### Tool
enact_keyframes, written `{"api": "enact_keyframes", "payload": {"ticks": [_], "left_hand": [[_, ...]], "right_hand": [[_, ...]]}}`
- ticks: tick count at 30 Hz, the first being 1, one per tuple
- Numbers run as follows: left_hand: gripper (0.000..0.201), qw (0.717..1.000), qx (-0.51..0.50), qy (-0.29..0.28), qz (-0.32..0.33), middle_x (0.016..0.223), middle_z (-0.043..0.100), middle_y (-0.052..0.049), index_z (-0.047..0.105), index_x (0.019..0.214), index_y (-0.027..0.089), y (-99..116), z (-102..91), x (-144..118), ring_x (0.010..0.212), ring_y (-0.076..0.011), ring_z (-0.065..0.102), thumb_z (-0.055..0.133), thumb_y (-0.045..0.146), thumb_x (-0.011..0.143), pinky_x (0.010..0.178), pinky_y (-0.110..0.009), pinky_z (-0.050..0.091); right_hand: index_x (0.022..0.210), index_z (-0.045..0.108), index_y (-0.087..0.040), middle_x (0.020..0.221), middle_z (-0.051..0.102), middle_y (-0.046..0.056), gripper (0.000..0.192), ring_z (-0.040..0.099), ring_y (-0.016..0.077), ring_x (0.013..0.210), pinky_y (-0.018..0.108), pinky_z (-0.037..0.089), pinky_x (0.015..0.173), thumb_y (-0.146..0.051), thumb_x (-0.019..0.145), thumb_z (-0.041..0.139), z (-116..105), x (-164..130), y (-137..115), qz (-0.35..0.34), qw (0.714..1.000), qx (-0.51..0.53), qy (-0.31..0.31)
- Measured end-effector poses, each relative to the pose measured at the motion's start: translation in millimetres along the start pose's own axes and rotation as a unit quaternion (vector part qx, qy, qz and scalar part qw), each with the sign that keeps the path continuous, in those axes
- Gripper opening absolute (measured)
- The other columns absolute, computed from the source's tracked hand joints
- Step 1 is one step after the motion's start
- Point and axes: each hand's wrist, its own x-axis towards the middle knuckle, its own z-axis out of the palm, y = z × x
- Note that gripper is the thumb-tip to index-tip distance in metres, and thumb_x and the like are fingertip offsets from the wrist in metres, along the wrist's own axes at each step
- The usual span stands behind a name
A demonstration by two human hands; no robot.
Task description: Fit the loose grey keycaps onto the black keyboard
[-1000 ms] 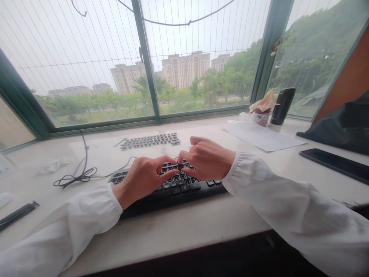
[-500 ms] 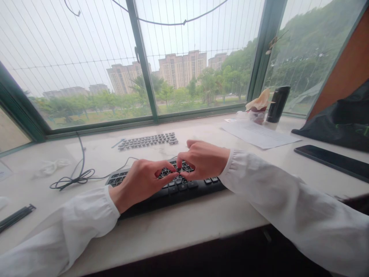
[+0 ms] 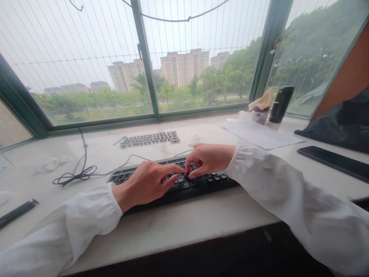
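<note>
Now, head view: matte black plastic keyboard (image 3: 201,184) lies flat at the sill's near edge.
Left hand (image 3: 145,184): fingers curled loosely apart, tips on the keys.
Right hand (image 3: 209,159): at 2 o'clock of the left, fingertips pinched together on something too small to tell.
Loose keycaps (image 3: 150,139): neat rows at 12 o'clock.
Cable (image 3: 75,176): coiled, at 9 o'clock.

A pale windowsill worktop (image 3: 178,227) carries a black keyboard (image 3: 207,184) near its front edge, loose keycaps (image 3: 150,139) behind, a phone (image 3: 334,163) at the right edge.
</note>
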Motion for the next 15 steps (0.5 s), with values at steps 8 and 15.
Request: {"api": "enact_keyframes", "payload": {"ticks": [8,15], "left_hand": [[0.032,0.999,-0.015,-0.031,0.035,0.055,0.062,0.003,0.069,0.114,0.029,-1.3,-1.9,0.7,0.042,-0.0066,0.047,0.045,0.024,0.093,0.047,-0.017,0.032],[0.034,0.999,-0.016,-0.033,0.040,0.055,0.063,0.003,0.070,0.114,0.029,-1.3,-1.7,2.0,0.042,-0.0064,0.048,0.047,0.021,0.090,0.047,-0.017,0.033]], "right_hand": [[0.095,0.077,-0.022,0.056,0.055,-0.004,0.026,0.047,0.0083,0.054,0.021,0.031,0.056,-0.040,0.077,0.071,-0.2,0.5,-3.0,0.007,1.000,-0.007,-0.005],[0.093,0.077,-0.023,0.056,0.054,-0.005,0.026,0.047,0.0074,0.052,0.021,0.029,0.053,-0.040,0.075,0.073,-0.1,0.4,-3.5,0.014,1.000,0.000,-0.003]]}}
